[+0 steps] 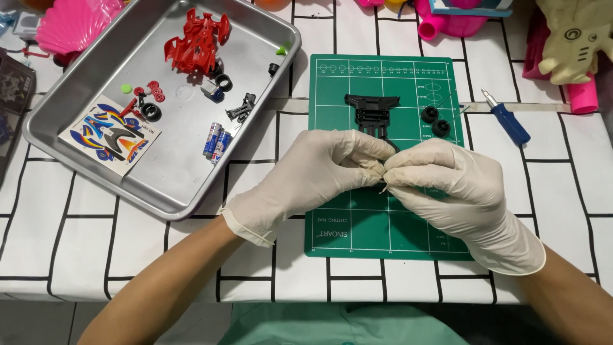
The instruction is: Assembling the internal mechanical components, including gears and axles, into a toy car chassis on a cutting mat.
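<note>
Your left hand (313, 172) and right hand (447, 188) are both gloved in pale latex and meet fingertip to fingertip at the centre of the view, knuckles up. Each hand has its fingers curled inward, thumb and forefinger pinched together at the point of contact. Both forearms are bare and enter from the lower corners, angled toward each other.

Mat in the middle, tray to its left

On the cutting mat (357, 236) lie a chassis (372, 108) and two tyres (435, 121); the screwdriver (507, 118) lies right, the tray (167, 191) left.
</note>
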